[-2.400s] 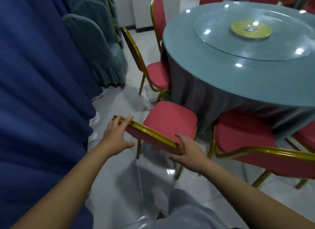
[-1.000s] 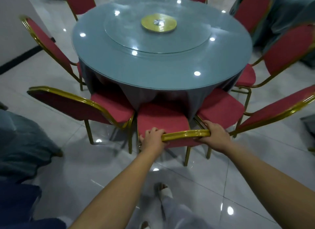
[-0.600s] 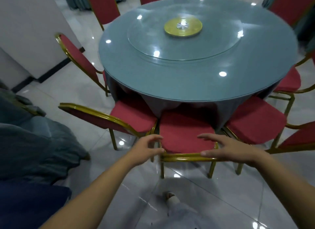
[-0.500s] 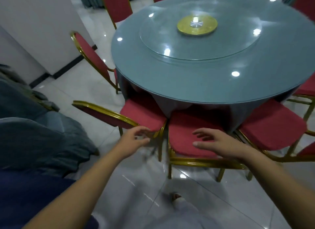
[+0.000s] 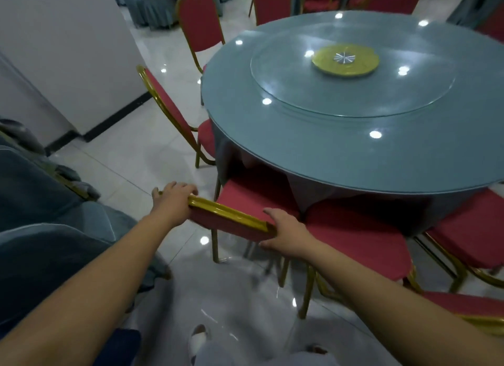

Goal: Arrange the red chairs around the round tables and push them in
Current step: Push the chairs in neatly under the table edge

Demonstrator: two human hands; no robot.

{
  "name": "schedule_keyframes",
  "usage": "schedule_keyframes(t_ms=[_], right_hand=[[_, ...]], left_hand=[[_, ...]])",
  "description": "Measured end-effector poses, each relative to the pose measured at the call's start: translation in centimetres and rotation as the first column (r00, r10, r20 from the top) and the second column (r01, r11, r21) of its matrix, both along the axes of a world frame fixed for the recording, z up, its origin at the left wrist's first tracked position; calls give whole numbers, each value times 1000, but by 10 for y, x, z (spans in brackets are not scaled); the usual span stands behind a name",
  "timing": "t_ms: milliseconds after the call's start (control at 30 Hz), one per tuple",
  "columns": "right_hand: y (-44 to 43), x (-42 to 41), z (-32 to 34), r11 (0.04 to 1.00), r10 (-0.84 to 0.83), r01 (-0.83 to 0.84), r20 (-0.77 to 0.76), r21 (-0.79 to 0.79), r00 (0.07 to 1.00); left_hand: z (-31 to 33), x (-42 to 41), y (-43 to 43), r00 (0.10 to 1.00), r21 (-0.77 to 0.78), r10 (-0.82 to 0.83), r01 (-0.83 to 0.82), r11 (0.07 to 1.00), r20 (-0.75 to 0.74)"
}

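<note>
Both hands just hopped off the middle chair, so left hand [image 5: 174, 200] and right hand [image 5: 286, 233] now grip the next red chair's [image 5: 253, 194] gold backrest [image 5: 227, 211], ready to shove it under the round table [image 5: 354, 136].

The glossy pale tiled floor [image 5: 131, 153] carries the round counter [image 5: 341, 147] and red gold-framed chairs [image 5: 253, 196] around it; a glass turntable [image 5: 354, 93] lies on the counter.

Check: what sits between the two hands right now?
Head view: the gold top rail of a red chair's backrest spans from left hand to right hand; both grip its ends.
</note>
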State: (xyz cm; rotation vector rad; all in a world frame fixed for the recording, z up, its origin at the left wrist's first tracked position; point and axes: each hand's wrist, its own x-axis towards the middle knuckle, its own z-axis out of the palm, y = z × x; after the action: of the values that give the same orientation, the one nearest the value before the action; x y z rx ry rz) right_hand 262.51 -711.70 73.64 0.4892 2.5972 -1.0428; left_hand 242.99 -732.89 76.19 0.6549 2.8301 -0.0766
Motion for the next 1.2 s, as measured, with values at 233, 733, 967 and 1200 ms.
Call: schedule_keyframes(t_ms=[233, 733, 967, 1200], right_hand=[[-88, -65, -8, 940, -340, 330, 151, 91, 928], [-261, -128, -7, 971, -175, 192, 126, -142, 977], [-268, -161, -7, 952, -239, 255, 111, -167, 965], [-256, -172, -11, 940, -318, 331, 137, -80, 938]], left_hand=[[-18, -65, -50, 948, 188, -277, 247, 951, 155], [-22, -155, -215, 910, 153, -381, 358, 921, 164], [-14, -195, -201, 892, 64, -418, 414, 908, 171], [-10, -204, -178, 888, 90, -427, 418, 904, 169]])
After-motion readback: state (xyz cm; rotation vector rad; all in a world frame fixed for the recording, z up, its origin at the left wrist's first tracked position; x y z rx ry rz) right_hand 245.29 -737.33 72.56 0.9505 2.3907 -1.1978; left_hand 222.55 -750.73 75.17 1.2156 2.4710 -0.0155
